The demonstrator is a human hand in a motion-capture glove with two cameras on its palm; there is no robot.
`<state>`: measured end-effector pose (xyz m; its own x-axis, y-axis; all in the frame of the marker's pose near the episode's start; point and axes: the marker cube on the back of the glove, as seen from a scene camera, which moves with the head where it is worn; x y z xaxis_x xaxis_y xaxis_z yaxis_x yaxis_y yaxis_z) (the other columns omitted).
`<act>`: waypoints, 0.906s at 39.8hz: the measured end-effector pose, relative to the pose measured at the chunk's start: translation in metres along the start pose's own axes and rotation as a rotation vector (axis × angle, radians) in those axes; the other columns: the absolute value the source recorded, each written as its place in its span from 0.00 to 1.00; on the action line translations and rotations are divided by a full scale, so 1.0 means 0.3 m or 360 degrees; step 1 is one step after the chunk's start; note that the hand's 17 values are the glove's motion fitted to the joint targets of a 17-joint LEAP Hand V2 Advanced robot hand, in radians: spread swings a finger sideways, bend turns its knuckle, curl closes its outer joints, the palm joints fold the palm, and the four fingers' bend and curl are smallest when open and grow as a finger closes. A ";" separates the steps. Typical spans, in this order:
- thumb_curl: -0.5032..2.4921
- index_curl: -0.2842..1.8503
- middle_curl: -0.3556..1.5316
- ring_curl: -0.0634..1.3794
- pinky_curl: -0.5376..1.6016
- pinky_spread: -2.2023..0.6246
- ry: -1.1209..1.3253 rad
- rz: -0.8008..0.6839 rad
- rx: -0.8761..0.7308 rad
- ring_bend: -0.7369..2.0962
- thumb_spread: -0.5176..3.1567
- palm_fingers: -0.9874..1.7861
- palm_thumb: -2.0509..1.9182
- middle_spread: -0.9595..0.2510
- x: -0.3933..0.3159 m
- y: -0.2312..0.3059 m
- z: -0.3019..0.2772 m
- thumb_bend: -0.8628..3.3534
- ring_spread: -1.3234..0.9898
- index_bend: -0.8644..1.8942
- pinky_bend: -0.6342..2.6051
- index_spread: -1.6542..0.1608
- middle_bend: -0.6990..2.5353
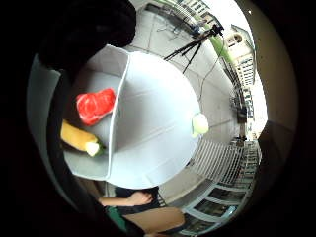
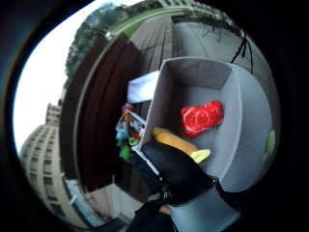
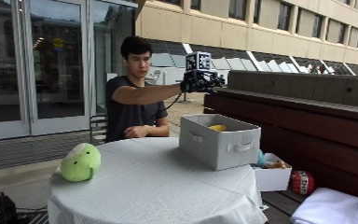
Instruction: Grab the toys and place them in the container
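So the gloved right hand (image 3: pixel 199 83) hangs high over the grey fabric container (image 3: pixel 219 140), fingers loosely curled, holding nothing. Directly below it lie the red toy (image 2: pixel 202 117) and yellow corn toy (image 2: pixel 175 140), presumably dropped in. Farther off, the green plush toy (image 3: pixel 80 162) waits on the table (image 3: pixel 160 191), still to fetch.

toys (image 1: pixel 94 106) in container (image 3: pixel 219 140), on table (image 3: pixel 148 186)

From the outside view the walls of the grey fabric storage box (image 3: pixel 219 147) hide all its contents but a sliver of yellow toy (image 3: pixel 218 127), while the black-gloved right hand (image 3: pixel 199 83) is too small to read its fingers.
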<state>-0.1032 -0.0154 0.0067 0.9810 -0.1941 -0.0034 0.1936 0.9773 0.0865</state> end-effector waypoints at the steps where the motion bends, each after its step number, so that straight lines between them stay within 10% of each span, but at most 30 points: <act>1: 0.51 0.47 0.52 0.37 0.44 0.61 0.0037 0.0003 -0.0013 0.67 0.32 0.71 0.67 0.47 0.022 0.021 -0.005 0.20 0.39 0.35 0.47 0.70 0.46; 2: 0.46 0.44 0.47 0.29 0.45 0.66 0.0064 0.0009 -0.0021 0.53 0.35 0.24 0.55 0.55 0.045 0.038 -0.013 0.13 0.43 0.29 0.49 0.71 0.36; 3: 0.45 0.48 0.50 0.38 0.51 0.67 0.0079 0.0014 -0.0025 0.54 0.36 0.21 0.54 0.58 0.070 0.048 -0.020 0.14 0.45 0.33 0.51 0.73 0.36; 12: 0.38 0.35 0.43 0.23 0.45 0.73 0.0102 0.0095 0.0017 0.42 0.40 0.27 0.49 0.68 0.339 0.068 -0.063 0.18 0.52 0.31 0.52 0.75 0.32; 36: 0.29 0.24 0.42 0.23 0.43 0.77 0.0236 0.0568 -0.0104 0.39 0.41 0.32 0.49 0.73 1.308 0.289 0.066 0.18 0.55 0.34 0.51 0.76 0.30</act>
<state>0.2983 -0.0086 0.0325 0.9772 0.1688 -0.1287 -0.1643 0.9854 0.0448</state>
